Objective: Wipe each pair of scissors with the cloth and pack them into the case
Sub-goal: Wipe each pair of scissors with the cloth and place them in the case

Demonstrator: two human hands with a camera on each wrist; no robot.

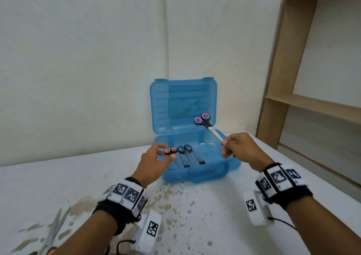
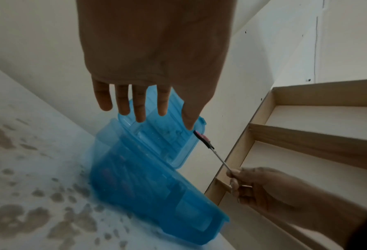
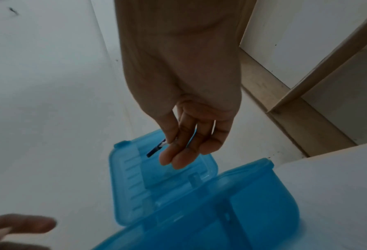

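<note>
An open blue case [image 1: 195,174] stands on the white table, its lid [image 1: 183,102] upright by the wall. Inside lie orange-handled scissors [image 1: 170,150] and two blue-handled pairs [image 1: 184,149]. My right hand [image 1: 224,143] pinches the blade tip of pink-handled scissors [image 1: 203,119], handles raised over the case's right end. The blade [image 3: 156,149] shows between thumb and fingers in the right wrist view. My left hand [image 1: 156,157] hovers at the case's left end by the orange handles, its fingers [image 2: 139,104] straight and empty. No cloth is in view.
Another pair of scissors [image 1: 54,233] lies on the table at the near left. Brown stains [image 1: 175,196] speckle the tabletop before the case. A wooden shelf unit [image 1: 312,102] stands beyond the table's right edge. A pale wall backs the table.
</note>
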